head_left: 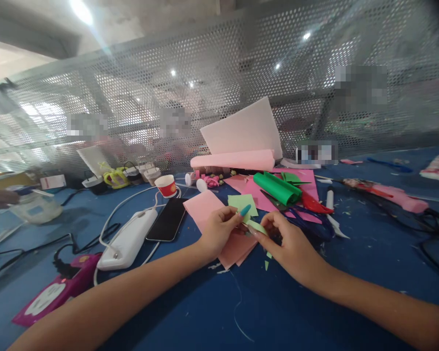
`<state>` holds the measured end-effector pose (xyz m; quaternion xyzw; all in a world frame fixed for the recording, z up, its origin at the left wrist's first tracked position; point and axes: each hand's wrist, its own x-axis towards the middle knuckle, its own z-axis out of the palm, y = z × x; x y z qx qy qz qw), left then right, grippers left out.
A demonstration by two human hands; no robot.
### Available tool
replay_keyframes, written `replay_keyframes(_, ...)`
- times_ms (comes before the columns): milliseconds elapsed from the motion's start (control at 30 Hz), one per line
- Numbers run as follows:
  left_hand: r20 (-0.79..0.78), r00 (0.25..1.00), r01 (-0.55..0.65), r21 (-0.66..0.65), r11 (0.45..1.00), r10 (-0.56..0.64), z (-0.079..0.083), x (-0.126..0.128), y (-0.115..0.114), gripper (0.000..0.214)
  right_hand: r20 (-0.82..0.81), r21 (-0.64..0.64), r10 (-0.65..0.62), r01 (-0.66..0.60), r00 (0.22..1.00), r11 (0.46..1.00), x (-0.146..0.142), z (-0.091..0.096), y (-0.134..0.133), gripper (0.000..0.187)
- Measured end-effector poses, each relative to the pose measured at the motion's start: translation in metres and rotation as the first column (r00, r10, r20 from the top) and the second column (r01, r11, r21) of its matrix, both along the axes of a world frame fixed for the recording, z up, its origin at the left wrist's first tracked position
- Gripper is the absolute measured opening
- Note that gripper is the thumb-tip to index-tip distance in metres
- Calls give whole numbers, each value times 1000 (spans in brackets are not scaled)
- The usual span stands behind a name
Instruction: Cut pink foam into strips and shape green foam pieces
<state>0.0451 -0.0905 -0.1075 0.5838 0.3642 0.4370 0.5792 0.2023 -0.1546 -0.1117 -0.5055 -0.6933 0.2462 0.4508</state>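
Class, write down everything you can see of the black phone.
The phone is a thin, dark rectangle with rounded corners, glassy-looking, its screen black and unlit. It lies flat, face up, on the blue table, its far end slanting rightward. A white device sits to its left, pink paper to its right. Neither the left hand nor the right hand touches it; whether the paper or white cable does is hard to tell.

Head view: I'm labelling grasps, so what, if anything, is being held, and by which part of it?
A pale green paper strip: the left hand pinches its left end, the right hand its right part.
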Motion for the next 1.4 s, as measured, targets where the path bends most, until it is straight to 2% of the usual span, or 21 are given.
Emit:
replay_keyframes(67, 16, 1000, -7, 0, 1000, 7, -1, 0, 1, 30, 11, 9, -1, 1, 1000, 1000, 0, 2, -1, 26)
replay_keyframes(200, 56, 998, -16, -11, 1000, 17, 0, -1, 0, 29, 1, -65, 62, -62, 998, 996, 0, 2, 1, 30)
replay_keyframes(533, 125, 991, -45, -66, 997, 53, 3, 0, 0, 34, 15, -77, 75, -74, 997, 994, 1, 5, 0, 23)
replay_keyframes(600, 142, 989, -38, -62, 997, 47, 2, 0, 1, 33, 61, -45, 57, -55, 997, 998, 1, 4, 0, 23)
replay_keyframes(700, 145, 989, -36, -58, 998, 44, 2, -1, 2, 32, 159, 80, 22, -35, 987, 996, 1, 2, -1, 19)
replay_keyframes(800, 128, 991, -43, -24, 999, 46, 1, -1, 1, 32, 252, 214, -40, -15, 967, 977, 0, -1, -2, 20)
replay_keyframes(867, 121, 991, -53, 1, 999, 53, 1, -1, 1, 32, 284, 248, -75, 2, 956, 969, 0, -2, -2, 23)
replay_keyframes(1000, 152, 987, -59, 2, 998, 58, 1, -1, 1, 31, 282, 214, -95, 34, 955, 976, 1, -3, -1, 27)
replay_keyframes(1233, 212, 977, -1, -4, 1000, 2, 2, -1, 2, 36, 238, 73, -16, -1, 971, 997, 1, -1, -2, 31)
replay_keyframes(1300, 207, 978, 25, 10, 1000, -27, 2, -2, 2, 43, 225, 55, -11, -1, 974, 998, 1, -2, -2, 32)
replay_keyframes(1400, 160, 987, 37, -7, 999, -35, 1, -2, 3, 37, 205, 39, -4, -4, 979, 999, 0, -1, -2, 33)
